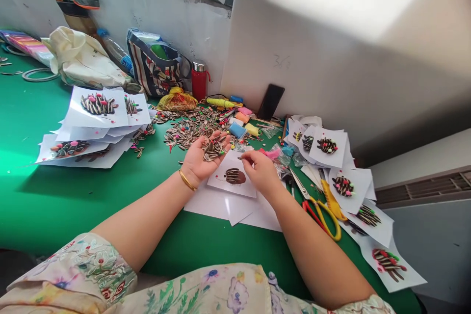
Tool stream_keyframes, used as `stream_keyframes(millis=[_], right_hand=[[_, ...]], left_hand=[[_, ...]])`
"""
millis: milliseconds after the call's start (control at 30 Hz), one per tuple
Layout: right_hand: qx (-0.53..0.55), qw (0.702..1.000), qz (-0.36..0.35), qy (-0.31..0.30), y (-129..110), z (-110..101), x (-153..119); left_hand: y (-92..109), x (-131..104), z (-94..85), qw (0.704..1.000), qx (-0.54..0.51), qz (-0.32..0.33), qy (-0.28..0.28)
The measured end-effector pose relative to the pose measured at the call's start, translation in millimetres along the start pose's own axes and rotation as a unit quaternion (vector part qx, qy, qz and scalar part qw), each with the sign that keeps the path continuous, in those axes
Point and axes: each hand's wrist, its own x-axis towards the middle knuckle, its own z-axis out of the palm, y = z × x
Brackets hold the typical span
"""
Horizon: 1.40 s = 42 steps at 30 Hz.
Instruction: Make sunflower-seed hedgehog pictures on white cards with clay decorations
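Note:
My left hand (200, 161) is palm up and cupped around a heap of striped sunflower seeds (213, 149). My right hand (261, 169) pinches a single sunflower seed (240, 158) between thumb and fingertips, just above a white paper card (246, 190). On that card is a brown hedgehog shape (240, 176), with a row of seeds across its left part and its right part bare brown. Small red dots sit at its left. More white sheets (209, 205) lie under the card.
Loose seeds (195, 125) spread behind my hands, beside coloured clay packets (237, 130). Yellow-handled scissors (324, 211) lie to the right. Stacks of finished-looking seed cards stand left (83, 120) and right (336, 152). A phone (271, 102) leans on the wall near a red flask (199, 82).

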Motion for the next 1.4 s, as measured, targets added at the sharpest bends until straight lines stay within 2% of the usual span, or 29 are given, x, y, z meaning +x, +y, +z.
stream_keyframes(millis=[167, 267, 400, 533, 600, 833, 1167, 1400], right_hand=[[-0.032, 0.997, -0.075, 0.011, -34, -3, 42], [-0.054, 0.993, -0.101, -0.004, -44, 1, 58], [-0.060, 0.994, -0.096, -0.002, -49, 2, 49], [-0.043, 0.996, -0.057, -0.053, -46, 2, 29], [-0.046, 0.996, -0.042, -0.056, -43, 4, 26], [-0.034, 0.997, -0.044, -0.049, -44, 12, 32], [-0.071, 0.995, -0.061, 0.016, -43, 18, 48], [-0.016, 0.992, -0.115, -0.052, -65, 20, 46]], left_hand=[[-4, -1, -2.0, 0.999, 0.009, -0.042, -0.024], [-3, 1, -3.8, 0.999, 0.010, -0.048, -0.014], [-1, 0, -3.6, 0.999, 0.007, -0.035, -0.018], [-3, -2, -0.1, 0.999, 0.002, -0.024, -0.040], [-4, -4, 1.8, 0.999, 0.000, -0.021, -0.037], [-3, -4, 1.2, 0.999, -0.005, -0.031, -0.035], [-7, -5, 0.3, 0.998, -0.004, -0.060, -0.019], [-5, 1, -4.3, 0.996, -0.030, -0.070, -0.040]])
